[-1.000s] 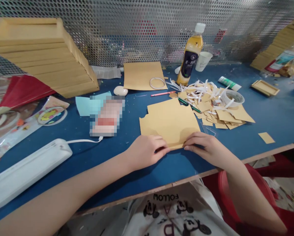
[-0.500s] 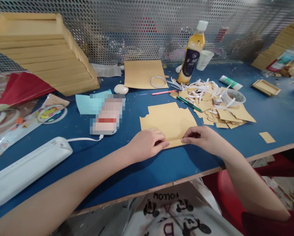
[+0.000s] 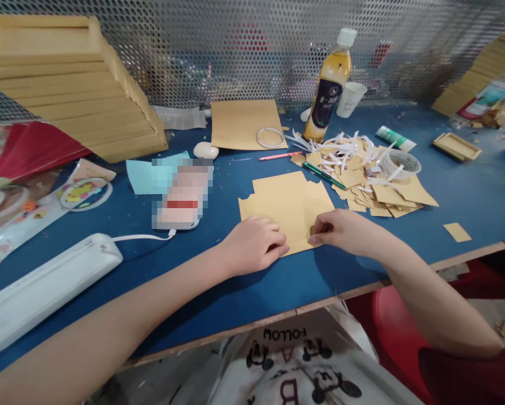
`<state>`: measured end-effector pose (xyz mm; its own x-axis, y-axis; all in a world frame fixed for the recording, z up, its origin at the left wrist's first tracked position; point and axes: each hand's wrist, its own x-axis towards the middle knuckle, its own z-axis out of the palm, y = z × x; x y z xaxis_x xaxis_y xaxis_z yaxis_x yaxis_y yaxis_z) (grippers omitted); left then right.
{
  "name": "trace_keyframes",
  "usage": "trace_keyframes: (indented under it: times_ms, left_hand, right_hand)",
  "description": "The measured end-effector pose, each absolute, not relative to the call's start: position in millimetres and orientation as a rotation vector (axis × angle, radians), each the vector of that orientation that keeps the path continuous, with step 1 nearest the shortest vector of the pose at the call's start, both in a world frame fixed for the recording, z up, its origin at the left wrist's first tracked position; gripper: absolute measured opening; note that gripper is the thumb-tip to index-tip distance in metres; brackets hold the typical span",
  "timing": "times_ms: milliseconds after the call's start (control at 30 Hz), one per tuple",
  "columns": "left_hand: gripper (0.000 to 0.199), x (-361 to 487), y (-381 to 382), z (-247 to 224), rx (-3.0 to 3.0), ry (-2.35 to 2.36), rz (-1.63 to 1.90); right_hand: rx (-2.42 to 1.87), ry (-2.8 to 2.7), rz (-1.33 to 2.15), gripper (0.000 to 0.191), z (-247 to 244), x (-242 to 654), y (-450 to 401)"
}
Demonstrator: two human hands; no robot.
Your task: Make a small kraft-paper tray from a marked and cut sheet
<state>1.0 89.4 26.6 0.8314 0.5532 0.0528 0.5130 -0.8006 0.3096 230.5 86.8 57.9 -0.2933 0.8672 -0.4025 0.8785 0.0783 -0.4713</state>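
A tan sheet of card (image 3: 292, 205) with notched corners lies flat on the blue table in front of me. My left hand (image 3: 256, 243) rests on its near left part, fingers curled, thumb and fingertips together at the near edge. At the near right corner, my right hand (image 3: 334, 229) pinches the card's edge between thumb and fingers. The near strip of the card shows a faint crease between the two hands. The fingertips of both hands partly cover that edge.
Beyond the card lie a pink pencil (image 3: 280, 156), a green pen (image 3: 323, 175) and a heap of paper scraps (image 3: 357, 183). A drink bottle (image 3: 329, 93) stands behind them. Left are a phone (image 3: 183, 197), a white power strip (image 3: 54, 292) and stacked card trays (image 3: 67, 84).
The card's near strip, folded up before, now looks flatter. My right hand has shifted slightly left along the edge; my left hand stays nearly in place.
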Motion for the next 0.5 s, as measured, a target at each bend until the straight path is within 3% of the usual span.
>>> trace_keyframes:
  times_ms: [200, 500]
  left_hand:
    - [0.037, -1, 90, 26, 2.76, 0.818, 0.209]
    - [0.039, -2, 92, 23, 2.745, 0.81, 0.234]
  right_hand:
    - [1.847, 2.292, -0.874, 0.014, 60, 231, 89]
    - [1.818, 2.307, -1.094, 0.022, 61, 252, 90]
